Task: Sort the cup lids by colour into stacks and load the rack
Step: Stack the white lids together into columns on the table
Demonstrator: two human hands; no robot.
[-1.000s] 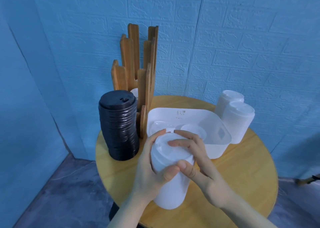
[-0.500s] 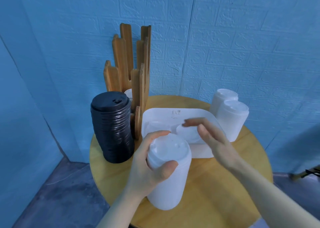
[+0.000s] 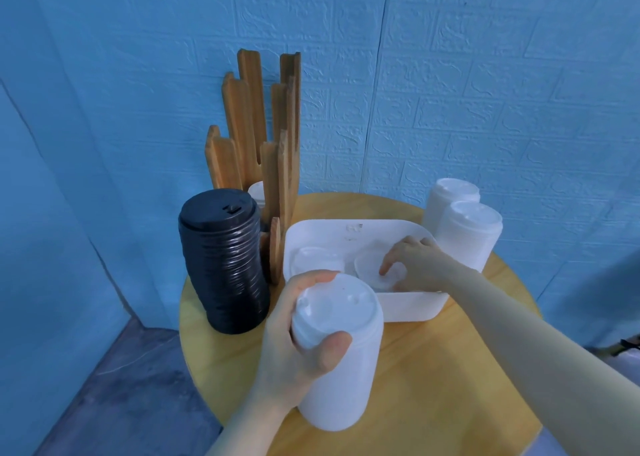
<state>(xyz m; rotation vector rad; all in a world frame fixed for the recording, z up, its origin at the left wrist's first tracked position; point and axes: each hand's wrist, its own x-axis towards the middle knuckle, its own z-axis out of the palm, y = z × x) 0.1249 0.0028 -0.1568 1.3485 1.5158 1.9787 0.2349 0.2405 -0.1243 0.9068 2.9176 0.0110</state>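
Left hand (image 3: 294, 344) grips white lid stack (image 3: 337, 358) near top, standing on table (image 3: 433, 369). Right hand (image 3: 412, 265) reaches into tray (image 3: 408, 305), fingers curled on loose white lid (image 3: 375, 270). Advice: lift one lid only, set it square on stack. Rack (image 3: 256, 150) base hidden behind black stack (image 3: 223, 268); fingertip contact unclear.

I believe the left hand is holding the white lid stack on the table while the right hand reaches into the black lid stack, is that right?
Not quite. In the head view the left hand holds the white lid stack, but the right hand reaches into the white tray, onto a white lid; the black lid stack stands untouched.
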